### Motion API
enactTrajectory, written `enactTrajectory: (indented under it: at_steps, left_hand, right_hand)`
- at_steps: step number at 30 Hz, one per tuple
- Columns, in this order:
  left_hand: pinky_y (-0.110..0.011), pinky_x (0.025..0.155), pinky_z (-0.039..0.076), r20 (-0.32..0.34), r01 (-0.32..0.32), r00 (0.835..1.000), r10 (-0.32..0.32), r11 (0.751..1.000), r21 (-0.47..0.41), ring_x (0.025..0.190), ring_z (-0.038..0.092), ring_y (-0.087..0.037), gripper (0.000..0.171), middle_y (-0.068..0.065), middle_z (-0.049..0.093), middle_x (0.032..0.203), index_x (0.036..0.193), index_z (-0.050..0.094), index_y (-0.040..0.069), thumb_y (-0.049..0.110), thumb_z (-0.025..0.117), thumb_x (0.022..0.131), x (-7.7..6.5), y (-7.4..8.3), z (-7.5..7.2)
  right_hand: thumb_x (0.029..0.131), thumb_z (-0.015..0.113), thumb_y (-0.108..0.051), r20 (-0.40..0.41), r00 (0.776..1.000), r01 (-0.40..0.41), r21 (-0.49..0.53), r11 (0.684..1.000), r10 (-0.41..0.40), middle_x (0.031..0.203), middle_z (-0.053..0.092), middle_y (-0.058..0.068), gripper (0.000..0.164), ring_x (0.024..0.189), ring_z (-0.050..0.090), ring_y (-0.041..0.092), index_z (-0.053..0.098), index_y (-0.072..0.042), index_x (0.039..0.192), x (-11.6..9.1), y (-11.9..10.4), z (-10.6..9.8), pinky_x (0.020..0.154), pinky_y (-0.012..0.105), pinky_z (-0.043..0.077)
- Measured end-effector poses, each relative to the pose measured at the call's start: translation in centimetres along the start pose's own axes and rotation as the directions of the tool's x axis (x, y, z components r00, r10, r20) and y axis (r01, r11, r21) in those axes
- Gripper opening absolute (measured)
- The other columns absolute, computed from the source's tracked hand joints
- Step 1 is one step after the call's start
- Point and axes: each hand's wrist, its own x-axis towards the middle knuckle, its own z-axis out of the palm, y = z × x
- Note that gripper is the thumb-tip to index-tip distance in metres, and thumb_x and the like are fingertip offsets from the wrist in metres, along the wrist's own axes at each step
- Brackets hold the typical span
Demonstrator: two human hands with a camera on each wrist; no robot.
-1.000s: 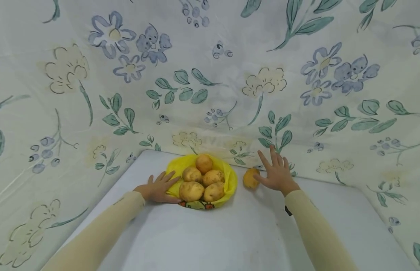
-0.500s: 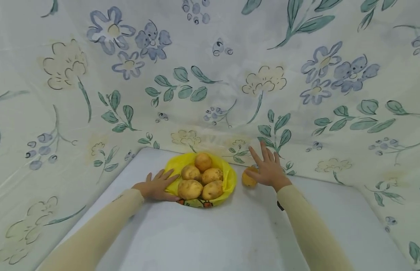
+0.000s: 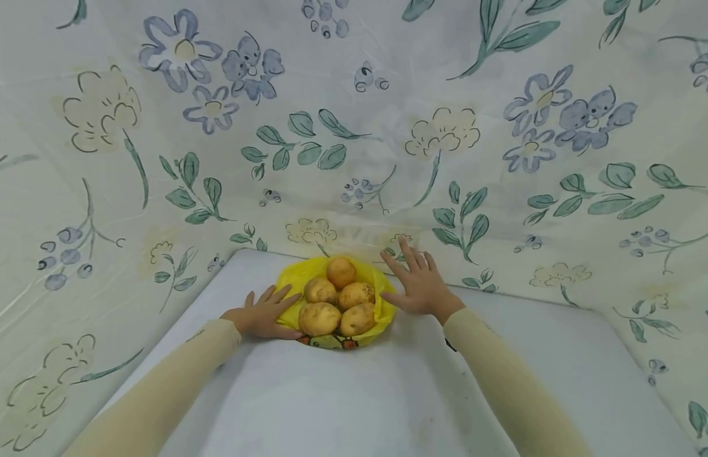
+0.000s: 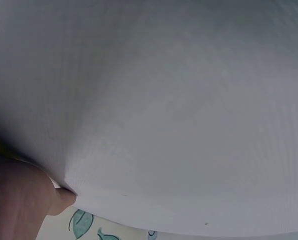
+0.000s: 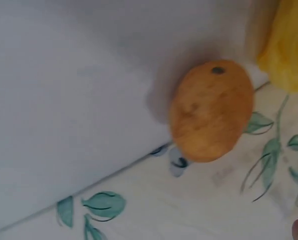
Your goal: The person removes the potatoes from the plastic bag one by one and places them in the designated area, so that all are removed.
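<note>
A yellow plastic bag (image 3: 293, 275) with its mouth rolled open holds several potatoes (image 3: 320, 318) near the back of the table. My left hand (image 3: 267, 317) rests on the bag's left side with fingers spread; in the left wrist view only part of that hand (image 4: 19, 205) shows, at the lower left. The right hand (image 3: 419, 287), fingers spread, is at the bag's right rim, its thumb tip overlapping the yellow edge. One loose potato (image 5: 212, 111) lies on the table beside the bag in the right wrist view; from the head the right hand hides it.
The white tabletop (image 3: 342, 406) stretches toward me and to the right. A floral-printed sheet (image 3: 359, 127) rises behind the table's back edge and along both sides. Small dark specks dot the table.
My right hand has moved left, from beside the loose potato to the bag's right rim, and now covers that potato from the head view. The left hand has stayed on the bag.
</note>
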Motion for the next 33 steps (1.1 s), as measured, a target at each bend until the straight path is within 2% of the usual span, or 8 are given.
enactTrajectory:
  at_steps: [4,11,17,25,29,33]
  left_hand:
    - [-0.076,0.112,-0.002,0.005,-0.005,1.000,0.005,1.000,-0.007,0.150,0.001,-0.049,0.105,-0.016,0.005,0.167,0.159,0.021,0.018,0.078,0.055,0.081,-0.3,0.2,0.2]
    - [-0.077,0.111,0.001,0.008,-0.006,1.000,0.006,1.000,-0.012,0.150,0.002,-0.049,0.103,-0.018,0.007,0.166,0.159,0.022,0.017,0.077,0.055,0.082,-0.6,0.5,0.7]
    - [-0.077,0.111,0.000,0.004,-0.002,1.000,0.002,1.000,-0.004,0.150,0.002,-0.049,0.102,-0.018,0.008,0.166,0.159,0.021,0.017,0.076,0.055,0.083,-0.7,0.4,0.6]
    - [-0.076,0.112,-0.001,0.005,0.002,1.000,-0.002,1.000,0.013,0.150,0.001,-0.048,0.105,-0.017,0.005,0.167,0.159,0.020,0.018,0.080,0.053,0.081,-0.2,0.1,0.4]
    - [-0.076,0.112,-0.001,0.004,0.008,1.000,-0.008,1.000,0.030,0.151,0.000,-0.048,0.106,-0.017,0.004,0.167,0.159,0.021,0.018,0.081,0.052,0.080,0.1,-0.2,0.3]
    - [-0.076,0.112,0.000,0.003,0.018,1.000,-0.018,0.999,0.041,0.151,0.000,-0.047,0.107,-0.016,0.005,0.167,0.159,0.020,0.018,0.082,0.052,0.080,0.3,-0.2,0.1]
  right_hand:
    - [0.094,0.045,-0.066,0.012,0.999,0.045,-0.002,0.999,-0.045,0.166,-0.016,0.010,0.084,0.152,0.012,0.040,0.004,-0.033,0.160,0.5,-1.8,0.0,0.119,0.066,0.008]
    - [0.093,0.039,-0.072,0.090,0.993,0.075,0.011,0.997,-0.076,0.164,-0.026,0.003,0.084,0.154,0.008,0.038,-0.003,-0.039,0.158,1.0,-4.3,0.5,0.120,0.065,0.005]
    - [0.094,0.037,-0.071,0.072,0.986,0.148,0.024,0.989,-0.149,0.165,-0.022,0.006,0.082,0.154,0.008,0.037,-0.001,-0.037,0.159,1.2,-5.6,1.1,0.121,0.064,0.005]
    - [0.093,0.041,-0.069,0.030,0.981,0.190,0.010,0.982,-0.191,0.166,-0.020,0.006,0.084,0.152,0.014,0.035,0.001,-0.036,0.159,1.7,-6.8,1.5,0.120,0.064,0.008]
    - [0.093,0.043,-0.069,0.005,0.973,0.229,0.027,0.973,-0.229,0.165,-0.022,0.004,0.085,0.153,0.014,0.033,0.002,-0.036,0.159,2.0,-7.8,1.2,0.120,0.064,0.012]
    - [0.093,0.040,-0.071,0.016,0.963,0.268,0.010,0.963,-0.268,0.163,-0.029,0.000,0.085,0.154,0.010,0.030,-0.002,-0.038,0.158,2.3,-8.9,1.1,0.120,0.064,0.013]
